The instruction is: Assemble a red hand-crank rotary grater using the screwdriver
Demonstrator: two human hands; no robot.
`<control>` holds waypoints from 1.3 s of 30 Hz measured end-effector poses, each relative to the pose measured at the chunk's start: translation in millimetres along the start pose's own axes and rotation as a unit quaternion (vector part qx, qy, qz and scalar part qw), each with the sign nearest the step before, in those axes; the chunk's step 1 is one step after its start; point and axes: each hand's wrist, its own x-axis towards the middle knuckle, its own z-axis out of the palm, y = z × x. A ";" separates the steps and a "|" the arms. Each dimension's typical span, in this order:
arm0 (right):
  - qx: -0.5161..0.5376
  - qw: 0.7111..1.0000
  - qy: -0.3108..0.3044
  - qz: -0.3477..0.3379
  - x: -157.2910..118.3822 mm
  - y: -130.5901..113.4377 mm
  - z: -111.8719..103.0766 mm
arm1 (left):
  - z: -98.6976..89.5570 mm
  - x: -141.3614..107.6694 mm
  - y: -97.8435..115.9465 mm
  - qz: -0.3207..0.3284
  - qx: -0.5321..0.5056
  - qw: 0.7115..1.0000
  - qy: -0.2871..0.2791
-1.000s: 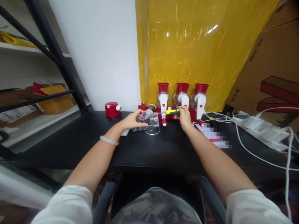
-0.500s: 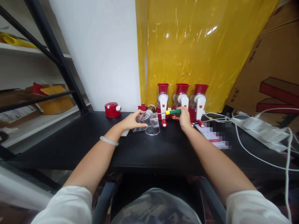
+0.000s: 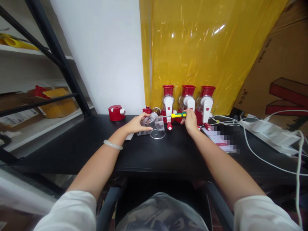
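My left hand (image 3: 136, 124) is closed round a clear plastic grater body (image 3: 157, 133), which lies on its side on the black table. My right hand (image 3: 191, 122) grips the handle of a yellow and green screwdriver (image 3: 178, 115). Its shaft points left and reaches the clear body; what the tip touches is too small to tell. Just behind the body is a metal grater drum (image 3: 156, 111). A red base (image 3: 116, 113) with a white knob sits on the table to the left of my left hand.
Three red and white rotary graters, one of them the leftmost grater (image 3: 168, 104), stand at the back. A phone (image 3: 220, 141) lies right of my right hand. White cables and a power strip (image 3: 271, 136) occupy the right side. A cardboard box (image 3: 274, 70) leans at the far right.
The screwdriver handle has turned about its axis, with more yellow now facing up. My left hand and the clear body stay in place.
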 end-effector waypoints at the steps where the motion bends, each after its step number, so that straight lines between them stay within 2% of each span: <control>1: 0.008 1.000 -0.001 0.005 0.3 0.6 0.1 | 0.1 0.1 -0.3 -0.001 0.001 1.000 0.001; 10: 0.049 0.999 0.011 -0.007 5.1 5.9 -0.8 | -0.5 -0.2 1.9 -0.004 0.009 1.000 0.000; 15: 0.025 1.000 -0.001 0.009 4.3 4.3 0.5 | -1.2 -1.4 5.6 -0.005 0.004 1.000 -0.002; 22: -0.032 0.999 -0.002 -0.019 3.5 4.0 -2.0 | -1.1 -1.2 7.4 -0.007 -0.006 1.000 -0.005; 30: 0.051 0.998 0.003 0.028 1.2 -2.3 1.3 | -0.9 -1.7 5.8 -0.001 -0.014 1.000 -0.006; 39: 0.033 0.999 -0.001 0.041 3.1 -0.9 1.3 | -1.6 -1.9 8.8 -0.011 -0.011 1.000 -0.008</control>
